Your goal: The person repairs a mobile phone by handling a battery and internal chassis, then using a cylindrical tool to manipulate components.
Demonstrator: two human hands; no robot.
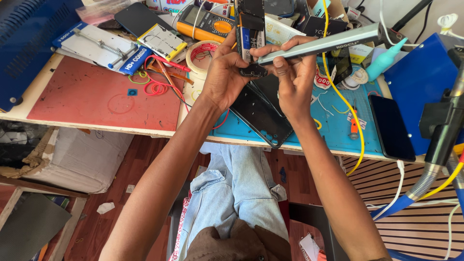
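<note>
Head view, looking down on a cluttered work surface (101,126). Left hand (223,75) is closed around an opened phone (251,34), held upright above the surface with its circuit boards exposed toward the camera. Right hand (295,79) is closed on a grey pen-shaped electric screwdriver (321,45), lying nearly level, its tip end against the phone's lower half. The two hands touch over the blue mat (338,123). Below them a dark phone back panel (261,116) lies on the mat. A dark phone (390,126) lies at the mat's right edge. Tape roll (203,55) and yellow multimeter (208,23) sit just left of the left hand; red mat (96,96) further left
</note>
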